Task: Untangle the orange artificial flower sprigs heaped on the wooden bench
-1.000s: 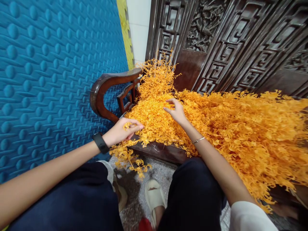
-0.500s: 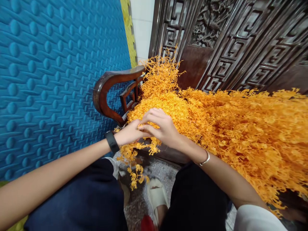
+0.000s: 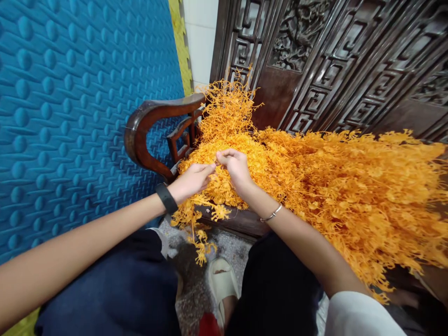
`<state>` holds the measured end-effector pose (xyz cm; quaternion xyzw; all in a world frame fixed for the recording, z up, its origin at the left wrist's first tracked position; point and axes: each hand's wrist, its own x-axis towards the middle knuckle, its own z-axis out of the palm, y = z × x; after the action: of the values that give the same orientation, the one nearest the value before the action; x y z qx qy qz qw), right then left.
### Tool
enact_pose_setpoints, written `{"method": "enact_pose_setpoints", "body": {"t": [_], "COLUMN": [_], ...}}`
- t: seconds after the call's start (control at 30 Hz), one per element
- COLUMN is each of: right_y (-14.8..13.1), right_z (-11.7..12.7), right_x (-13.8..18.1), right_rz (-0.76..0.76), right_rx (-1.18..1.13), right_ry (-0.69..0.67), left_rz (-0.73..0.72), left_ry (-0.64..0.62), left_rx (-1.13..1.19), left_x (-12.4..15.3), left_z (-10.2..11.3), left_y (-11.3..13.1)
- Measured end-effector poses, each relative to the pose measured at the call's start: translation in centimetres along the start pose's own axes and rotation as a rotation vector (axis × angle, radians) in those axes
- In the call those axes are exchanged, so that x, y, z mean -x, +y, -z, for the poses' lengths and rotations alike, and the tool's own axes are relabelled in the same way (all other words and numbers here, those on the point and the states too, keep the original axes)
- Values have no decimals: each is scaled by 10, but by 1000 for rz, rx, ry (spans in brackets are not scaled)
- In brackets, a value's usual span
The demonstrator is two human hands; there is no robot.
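Observation:
A big heap of orange plastic sprigs (image 3: 332, 186) covers the seat of a dark carved wooden bench (image 3: 301, 70). My left hand (image 3: 191, 179), with a black band on its wrist, is closed in a pinch on a bunch of orange sprigs (image 3: 196, 224) that hangs over the seat's front edge. My right hand (image 3: 236, 168), with a thin silver bracelet, meets it fingertip to fingertip at the heap's left end, its fingers pinched on a sprig there.
The bench's curved armrest (image 3: 147, 135) stands just left of my hands. A blue padded wall panel (image 3: 70, 107) fills the left side. Below are my dark trousers (image 3: 280, 289), a pale slipper (image 3: 222, 280) and a speckled floor (image 3: 196, 298).
My right hand came back from the heap's top to my left hand, and both then rose slightly onto the heap's edge, fingertips together. The hanging bunch shifted with them.

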<state>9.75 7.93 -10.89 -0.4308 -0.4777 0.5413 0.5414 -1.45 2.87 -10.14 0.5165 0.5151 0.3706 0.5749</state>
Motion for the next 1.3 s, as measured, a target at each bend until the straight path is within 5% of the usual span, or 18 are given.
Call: {"method": "enact_pose_setpoints", "body": {"t": [0.33,0.57,0.73,1.0,1.3], "right_y": [2,-18,3,16,14], "right_z": [-6,88,123,108,83], "right_x": [-14,-61,-69,-70,-57], "right_rz": [-93,129,231,208,266], "right_rx": [-60,-52,175,437,515], "right_ry": [188,598,413,89,-119], "left_rz": [20,40,-91,-143,-235], "left_ry": [17,-110,-21,89,119], "left_rx": [142,26,-143,-61,19], "left_x": [-12,19,30,29,22], "left_z": [-11,-14,1,9,8], "left_y": [2,2,8,9,9]}}
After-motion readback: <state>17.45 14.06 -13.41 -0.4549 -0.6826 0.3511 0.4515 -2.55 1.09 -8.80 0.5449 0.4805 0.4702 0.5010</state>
